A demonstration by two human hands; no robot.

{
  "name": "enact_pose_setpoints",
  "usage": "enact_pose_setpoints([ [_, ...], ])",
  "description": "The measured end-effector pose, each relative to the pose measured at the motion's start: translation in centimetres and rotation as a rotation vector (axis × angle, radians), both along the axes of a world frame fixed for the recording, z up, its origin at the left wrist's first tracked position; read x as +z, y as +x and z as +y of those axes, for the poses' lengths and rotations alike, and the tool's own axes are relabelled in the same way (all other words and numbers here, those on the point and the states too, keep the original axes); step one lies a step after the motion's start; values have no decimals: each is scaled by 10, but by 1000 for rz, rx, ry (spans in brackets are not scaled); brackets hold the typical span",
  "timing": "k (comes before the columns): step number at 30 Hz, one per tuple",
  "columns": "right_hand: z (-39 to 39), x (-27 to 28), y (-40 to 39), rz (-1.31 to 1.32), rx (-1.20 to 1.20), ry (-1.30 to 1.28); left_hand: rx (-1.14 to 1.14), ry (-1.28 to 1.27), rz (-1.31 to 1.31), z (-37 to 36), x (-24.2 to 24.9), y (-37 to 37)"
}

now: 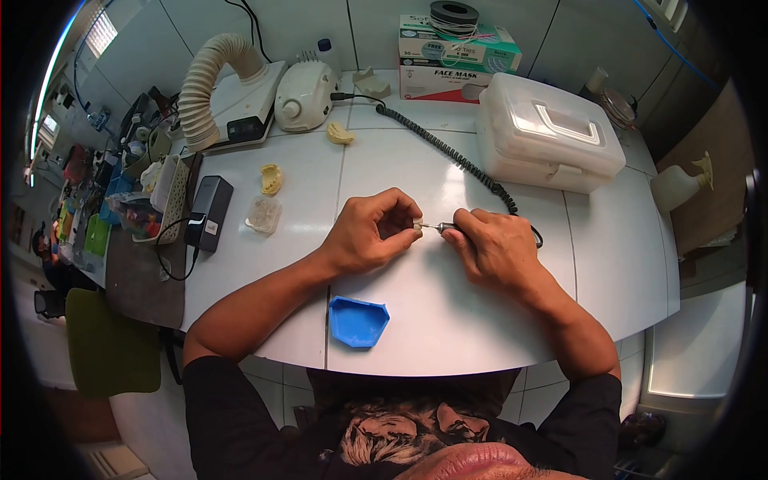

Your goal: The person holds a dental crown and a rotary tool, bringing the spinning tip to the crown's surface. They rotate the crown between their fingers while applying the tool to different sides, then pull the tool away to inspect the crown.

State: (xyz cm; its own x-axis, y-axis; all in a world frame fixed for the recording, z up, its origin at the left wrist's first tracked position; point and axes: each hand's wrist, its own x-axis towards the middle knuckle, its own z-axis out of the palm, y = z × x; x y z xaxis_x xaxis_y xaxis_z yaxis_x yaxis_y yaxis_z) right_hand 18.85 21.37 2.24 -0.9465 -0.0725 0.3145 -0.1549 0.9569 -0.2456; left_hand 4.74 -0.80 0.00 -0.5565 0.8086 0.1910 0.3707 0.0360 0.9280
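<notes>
Between the thumb and forefinger of my left hand (364, 234) is a small whitish piece (418, 225), largely covered by the fingertips. My right hand (500, 250) grips a rotary handpiece (446, 227) like a pen, and its thin bit points left at the piece, at or very near its surface. A black coiled cord (448, 150) runs from behind the right hand to a white motor control box (304, 100). Below my hands, near the table's front edge, lies a blue angular tray (358, 322).
Yellowish dental casts (272, 179) and a small clear box (263, 215) lie left of my hands. A ribbed hose (196, 92) on a white unit and a black power box (210, 212) stand farther left. Behind are mask boxes (444, 84) and a white lidded case (544, 144).
</notes>
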Motion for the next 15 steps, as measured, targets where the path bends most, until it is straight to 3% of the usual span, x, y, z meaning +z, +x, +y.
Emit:
enact_pose_setpoints([
  [15, 4, 1, 0, -28, 7, -43, -44, 4, -35, -2, 1, -1],
])
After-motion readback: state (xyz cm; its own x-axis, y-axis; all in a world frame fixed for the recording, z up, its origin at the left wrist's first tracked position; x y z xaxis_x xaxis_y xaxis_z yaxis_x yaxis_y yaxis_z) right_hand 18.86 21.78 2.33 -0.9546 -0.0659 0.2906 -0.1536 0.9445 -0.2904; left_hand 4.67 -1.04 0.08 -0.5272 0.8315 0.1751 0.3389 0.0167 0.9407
